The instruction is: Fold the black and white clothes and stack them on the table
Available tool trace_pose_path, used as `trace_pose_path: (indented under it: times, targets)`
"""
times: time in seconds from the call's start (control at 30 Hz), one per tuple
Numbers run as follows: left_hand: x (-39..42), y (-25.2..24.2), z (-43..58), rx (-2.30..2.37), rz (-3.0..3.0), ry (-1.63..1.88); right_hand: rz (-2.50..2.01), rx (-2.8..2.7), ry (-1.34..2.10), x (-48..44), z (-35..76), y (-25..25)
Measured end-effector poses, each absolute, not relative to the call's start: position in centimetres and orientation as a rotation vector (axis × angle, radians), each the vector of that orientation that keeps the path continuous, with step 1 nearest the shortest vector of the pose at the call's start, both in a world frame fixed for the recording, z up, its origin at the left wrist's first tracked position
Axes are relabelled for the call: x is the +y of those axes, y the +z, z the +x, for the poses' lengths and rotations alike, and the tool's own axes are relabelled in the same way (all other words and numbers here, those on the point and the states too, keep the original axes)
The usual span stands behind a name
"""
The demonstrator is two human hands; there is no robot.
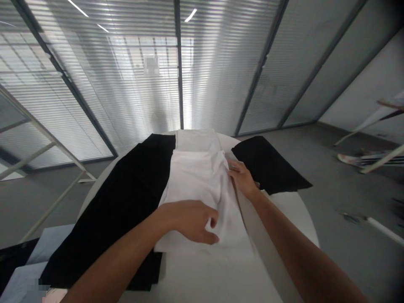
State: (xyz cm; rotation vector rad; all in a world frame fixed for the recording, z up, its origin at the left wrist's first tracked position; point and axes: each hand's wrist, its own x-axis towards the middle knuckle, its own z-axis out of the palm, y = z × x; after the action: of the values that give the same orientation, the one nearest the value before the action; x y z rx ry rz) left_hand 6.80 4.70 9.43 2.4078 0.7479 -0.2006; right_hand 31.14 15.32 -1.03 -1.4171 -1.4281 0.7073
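Note:
A piece of white clothing (195,176) lies spread over the round white table (217,277), with soft creases running down its right half. My left hand (195,221) rests on its lower middle, fingers bent and a gap between thumb and forefinger. At the upper right edge of the white clothing is my right hand (243,179), its extended fingers touching the fabric. Whether any cloth is pinched beneath those fingertips is hard to see. Behind the garment lies another pale cloth (197,139).
Long black cloth (126,189) covers the table's left side, and another black cloth (268,164) hangs over the right edge. Light blue fabric (52,240) lies at lower left. A metal frame (53,141) stands left; blinds (142,84) rise behind.

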Motion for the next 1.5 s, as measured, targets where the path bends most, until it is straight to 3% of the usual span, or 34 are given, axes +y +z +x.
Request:
trace_pose_path:
  times: [0.17, 0.5, 0.63, 1.2, 1.5]
  targets:
    - [6.9, 10.9, 1.1, 1.230, 2.255, -0.304, -1.646, -1.685, 0.300, 14.4, 31.1, -0.9]
    - [6.4, 5.7, -3.7, 1.667, 1.990, -0.190, -1.683, -1.862, 0.226, 13.7, 30.2, -0.9]
    - [5.1, 6.8, -4.1, 1.596, 1.923, -0.339, -1.671, -1.838, 0.230, 13.7, 30.1, -0.5]
    - [4.9, 8.0, -5.2, 1.348, 1.863, -0.187, -1.655, -1.720, 0.316, 14.6, 30.8, -0.5]
    - [2.6, 8.2, -2.9, 1.339, 1.908, -0.570, -1.625, -1.914, 0.204, 14.3, 30.4, -1.1]
